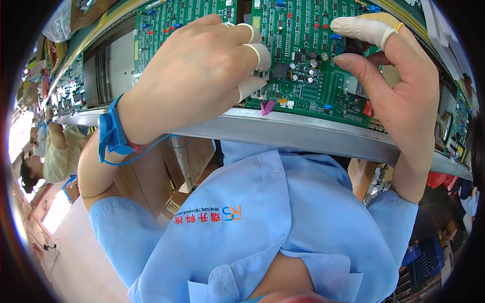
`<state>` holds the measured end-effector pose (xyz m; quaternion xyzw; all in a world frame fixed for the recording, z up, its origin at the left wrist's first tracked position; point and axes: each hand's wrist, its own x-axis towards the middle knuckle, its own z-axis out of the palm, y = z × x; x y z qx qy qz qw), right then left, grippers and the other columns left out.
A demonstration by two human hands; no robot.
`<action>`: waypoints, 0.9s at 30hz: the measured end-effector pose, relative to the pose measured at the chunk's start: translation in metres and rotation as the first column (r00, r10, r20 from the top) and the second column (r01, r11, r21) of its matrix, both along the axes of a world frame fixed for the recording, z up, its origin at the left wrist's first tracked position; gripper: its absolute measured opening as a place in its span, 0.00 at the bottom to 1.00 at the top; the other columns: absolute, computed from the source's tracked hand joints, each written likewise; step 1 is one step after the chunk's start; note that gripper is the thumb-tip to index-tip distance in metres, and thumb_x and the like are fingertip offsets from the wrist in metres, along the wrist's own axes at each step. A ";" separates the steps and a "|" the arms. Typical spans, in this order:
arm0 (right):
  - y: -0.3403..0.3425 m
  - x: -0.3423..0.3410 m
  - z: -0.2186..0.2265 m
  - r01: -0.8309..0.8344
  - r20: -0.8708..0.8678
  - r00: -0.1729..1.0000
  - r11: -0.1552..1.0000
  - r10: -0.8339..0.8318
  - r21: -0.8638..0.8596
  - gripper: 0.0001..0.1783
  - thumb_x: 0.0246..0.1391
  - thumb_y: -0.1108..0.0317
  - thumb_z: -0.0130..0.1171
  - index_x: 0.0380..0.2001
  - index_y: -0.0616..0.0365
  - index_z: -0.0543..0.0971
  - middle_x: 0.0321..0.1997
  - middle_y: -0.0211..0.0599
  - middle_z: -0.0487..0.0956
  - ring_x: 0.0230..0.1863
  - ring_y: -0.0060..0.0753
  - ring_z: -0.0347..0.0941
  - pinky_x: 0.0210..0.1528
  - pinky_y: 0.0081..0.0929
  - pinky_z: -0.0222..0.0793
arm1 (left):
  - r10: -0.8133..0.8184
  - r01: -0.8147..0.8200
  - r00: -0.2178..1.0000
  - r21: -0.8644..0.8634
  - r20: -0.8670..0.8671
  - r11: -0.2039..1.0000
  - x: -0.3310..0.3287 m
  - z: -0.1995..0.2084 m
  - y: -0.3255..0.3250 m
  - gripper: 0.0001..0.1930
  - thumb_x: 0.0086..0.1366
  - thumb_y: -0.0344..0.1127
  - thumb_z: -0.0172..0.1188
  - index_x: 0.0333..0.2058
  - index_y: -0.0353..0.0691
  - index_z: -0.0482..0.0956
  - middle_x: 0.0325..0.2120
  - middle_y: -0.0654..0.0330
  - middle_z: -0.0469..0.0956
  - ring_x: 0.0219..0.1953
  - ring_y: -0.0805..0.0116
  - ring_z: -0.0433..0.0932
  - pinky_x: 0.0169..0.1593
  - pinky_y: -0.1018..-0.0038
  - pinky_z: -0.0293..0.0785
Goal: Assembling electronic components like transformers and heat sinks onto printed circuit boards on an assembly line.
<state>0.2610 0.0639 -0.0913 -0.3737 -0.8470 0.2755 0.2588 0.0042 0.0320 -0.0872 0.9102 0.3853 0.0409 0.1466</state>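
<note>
My left hand reaches over the left edge of a green circuit board, with a blue strap round its wrist. Pale rubber covers sit on several of its fingertips. Its fingers are curled and pressed together; what is under them is hidden. My right hand arches over the right side of the same board, also with covered fingers. Its thumb and forefinger are apart, with a dark block-like part between them. A purple piece stands at the board's near edge.
Another green board lies to the left, partly behind my left hand. A metal rail runs along the near side. More boards sit farther along the line, one at the right. A person is at the far left.
</note>
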 end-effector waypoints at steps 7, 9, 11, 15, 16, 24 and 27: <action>0.005 -0.002 -0.001 -0.029 -0.011 1.000 0.999 0.029 -0.014 0.18 0.51 0.81 0.62 0.47 0.60 0.80 0.46 0.37 0.79 0.42 0.25 0.75 0.40 0.19 0.72 | 0.084 -0.103 0.980 0.099 0.180 0.990 -0.015 0.017 0.033 0.03 0.48 0.29 0.62 0.25 0.41 0.81 0.21 0.59 0.75 0.30 0.58 0.76 0.36 0.66 0.73; 0.000 -0.005 -0.001 0.053 -0.099 0.994 0.999 -0.054 -0.014 0.16 0.47 0.83 0.61 0.42 0.61 0.80 0.40 0.41 0.79 0.38 0.34 0.76 0.38 0.23 0.72 | 0.339 -0.393 0.914 0.271 0.224 0.879 -0.035 0.050 0.062 0.08 0.60 0.32 0.61 0.33 0.33 0.82 0.29 0.49 0.81 0.32 0.51 0.80 0.37 0.64 0.75; -0.005 -0.006 0.003 -0.001 -0.131 0.991 1.000 -0.003 -0.030 0.16 0.47 0.83 0.61 0.42 0.62 0.80 0.42 0.41 0.79 0.40 0.34 0.76 0.39 0.23 0.73 | 0.518 -0.500 0.843 0.566 0.145 0.656 -0.093 0.066 0.077 0.08 0.58 0.32 0.60 0.31 0.35 0.83 0.27 0.47 0.80 0.31 0.50 0.80 0.38 0.63 0.75; -0.005 -0.011 0.004 0.020 -0.135 0.990 0.991 -0.038 -0.131 0.16 0.49 0.83 0.60 0.43 0.62 0.80 0.44 0.40 0.78 0.43 0.33 0.76 0.41 0.24 0.73 | 0.711 -0.552 0.702 0.598 -0.043 0.581 -0.228 0.050 0.114 0.09 0.55 0.32 0.60 0.33 0.38 0.84 0.29 0.47 0.81 0.33 0.50 0.80 0.40 0.62 0.75; -0.003 -0.012 0.006 0.016 -0.134 0.990 0.987 -0.037 -0.158 0.15 0.49 0.83 0.60 0.42 0.63 0.80 0.45 0.39 0.78 0.43 0.32 0.76 0.41 0.24 0.74 | 0.708 -0.556 0.706 0.601 -0.024 0.575 -0.239 0.044 0.122 0.09 0.55 0.32 0.60 0.33 0.38 0.84 0.29 0.47 0.81 0.33 0.50 0.80 0.40 0.62 0.75; 0.008 -0.068 0.022 -0.072 -0.103 0.993 0.989 0.059 -0.128 0.15 0.47 0.85 0.60 0.41 0.62 0.80 0.43 0.39 0.77 0.43 0.31 0.77 0.43 0.23 0.77 | 0.620 -0.603 0.761 0.143 -0.189 0.785 -0.241 0.043 0.152 0.17 0.55 0.35 0.63 0.44 0.37 0.82 0.37 0.49 0.83 0.41 0.55 0.80 0.47 0.67 0.74; 0.007 -0.106 0.023 -0.209 -0.168 0.968 0.967 0.185 -0.142 0.15 0.48 0.85 0.59 0.40 0.61 0.80 0.42 0.39 0.77 0.42 0.30 0.77 0.42 0.23 0.77 | 0.617 -0.553 0.756 0.291 -0.219 0.781 -0.264 0.040 0.151 0.18 0.50 0.36 0.65 0.41 0.36 0.83 0.33 0.48 0.83 0.38 0.55 0.80 0.43 0.65 0.75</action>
